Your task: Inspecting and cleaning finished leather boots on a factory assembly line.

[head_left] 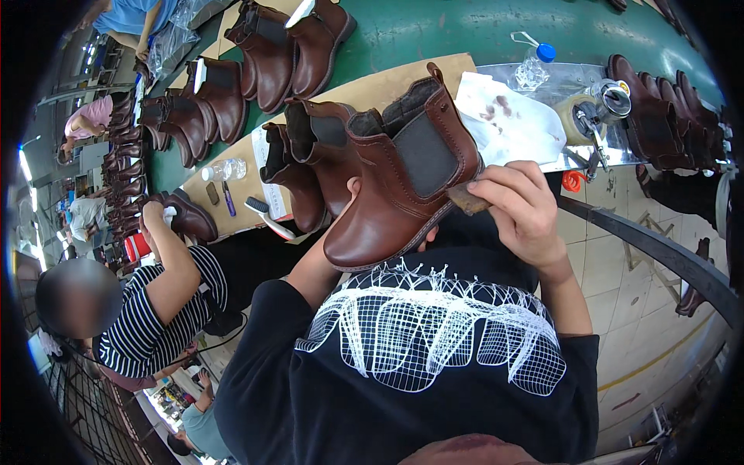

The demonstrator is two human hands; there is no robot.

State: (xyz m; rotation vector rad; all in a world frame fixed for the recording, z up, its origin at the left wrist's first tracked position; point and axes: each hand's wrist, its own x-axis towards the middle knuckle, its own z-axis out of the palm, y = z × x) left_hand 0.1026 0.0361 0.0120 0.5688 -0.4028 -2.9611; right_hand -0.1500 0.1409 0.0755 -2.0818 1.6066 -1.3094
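A brown leather ankle boot (387, 205) with dark elastic side panels is held up in front of my chest, its toe toward the lower left. My left hand (354, 187) is closed round it from behind and below; only the thumb and a few fingertips show, the rest being hidden by the boot. Between the thumb and fingers of my right hand (518, 203) is a small brown block (467, 200) with a rough look. That block touches the boot near the heel, just above the sole edge.
More brown boots (291, 167) stand behind on cardboard. A brush (267, 217), a plastic bottle (225, 170) and a purple pen (229, 199) lie to their left. On the right are a stained white cloth (508, 120) and a spray gun (593, 116). A co-worker (155, 310) in stripes handles another boot.
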